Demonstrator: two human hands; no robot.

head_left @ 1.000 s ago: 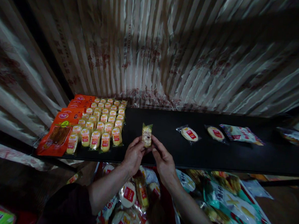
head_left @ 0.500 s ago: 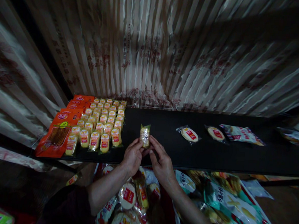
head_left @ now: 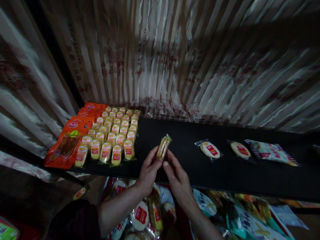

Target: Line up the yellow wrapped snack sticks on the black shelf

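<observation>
Above the front edge of the black shelf [head_left: 175, 130], a small wrapped snack cake [head_left: 162, 147] in clear film stands upright and slightly tilted between my hands. My left hand [head_left: 148, 172] is closed on its lower left side, thumb across the bottom. The fingertips of my right hand [head_left: 178, 178] close on its lower right side. To the left, rows of similar wrapped snack cakes [head_left: 106, 151] with yellow and red labels stand close together on the shelf.
Orange snack packets [head_left: 68, 141] lie overlapping at the shelf's left end. Round wrapped crackers [head_left: 210, 149] and a striped-edge packet [head_left: 272, 151] lie to the right. Below are a box of mixed snacks [head_left: 140, 217] and green-white bags [head_left: 262, 229]. A pleated curtain [head_left: 164, 54] hangs behind.
The wrapped snack cake has turned and tilted to the right in my hands, now showing a narrower side. The whole view has shifted slightly.
</observation>
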